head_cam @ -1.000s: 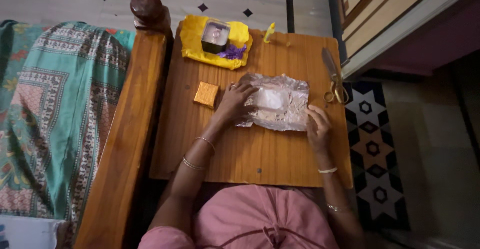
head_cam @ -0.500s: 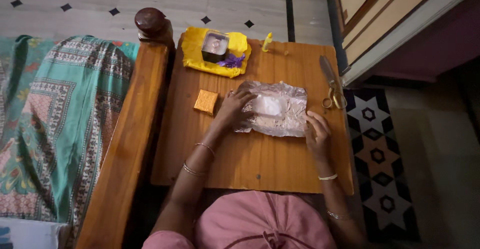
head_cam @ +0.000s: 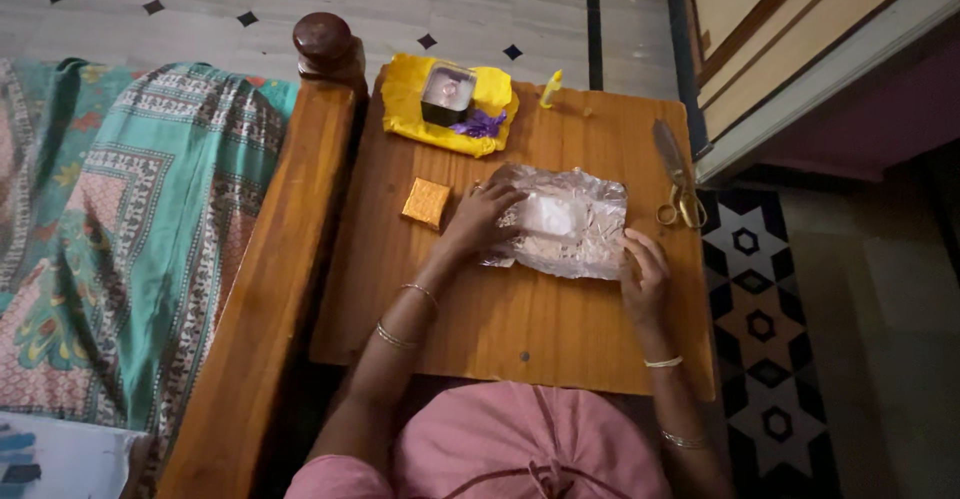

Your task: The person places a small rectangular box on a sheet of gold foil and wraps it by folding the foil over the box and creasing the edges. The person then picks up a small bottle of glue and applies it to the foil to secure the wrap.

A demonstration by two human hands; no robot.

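A crinkled sheet of silver foil [head_cam: 585, 234] lies flat on the wooden table [head_cam: 500, 309], with a white rectangular thing [head_cam: 550, 215] at its middle. My left hand [head_cam: 483, 219] presses palm down on the foil's left side, fingers spread. My right hand [head_cam: 643, 271] pinches the foil's near right corner. A small gold square box [head_cam: 427, 202] sits just left of my left hand.
At the table's far edge a yellow cloth [head_cam: 410, 119] bears a small dark box [head_cam: 446, 95] and purple ribbon [head_cam: 480, 126]. A yellow glue bottle [head_cam: 550, 89] lies beside it, scissors [head_cam: 676, 177] at the right edge. A wooden bed frame [head_cam: 270, 289] with a patterned sheet [head_cam: 120, 229] is left.
The view has shifted slightly, so everything sits a little to the right and lower in frame. Both hands keep the same places on the foil.
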